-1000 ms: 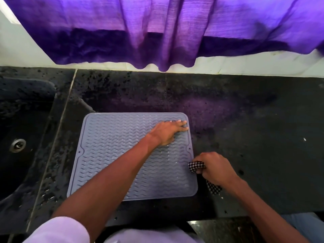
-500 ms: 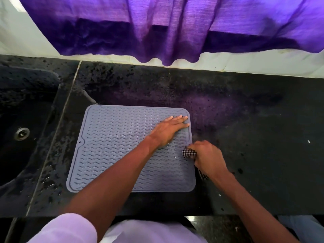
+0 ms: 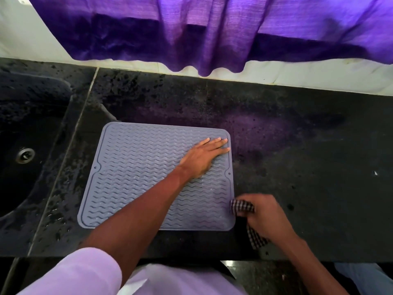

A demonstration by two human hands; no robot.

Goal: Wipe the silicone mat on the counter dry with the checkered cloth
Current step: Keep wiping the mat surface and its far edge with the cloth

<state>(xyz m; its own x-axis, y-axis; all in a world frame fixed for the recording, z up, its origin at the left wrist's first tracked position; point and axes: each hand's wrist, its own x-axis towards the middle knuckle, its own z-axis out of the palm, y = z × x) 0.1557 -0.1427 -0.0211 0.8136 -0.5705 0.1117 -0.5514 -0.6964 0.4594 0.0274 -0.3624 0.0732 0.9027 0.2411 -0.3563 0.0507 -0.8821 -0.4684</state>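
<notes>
The silicone mat (image 3: 136, 177) lay flat on the bench (image 3: 308, 167), just left of the right grip (image 3: 265, 216) and pinned under the left grip (image 3: 204, 158), whose fingers were straight. The right grip, clenched around the checkered cloth (image 3: 242, 206), had slid nearer along the mat's edge. It was blurred, and most of the cloth was buried inside it.

A grey silicone mat (image 3: 138, 167) lies flat on the black counter (image 3: 308, 167).

1 head view looks down, seemingly close, over the counter (image 3: 297, 167).
</notes>
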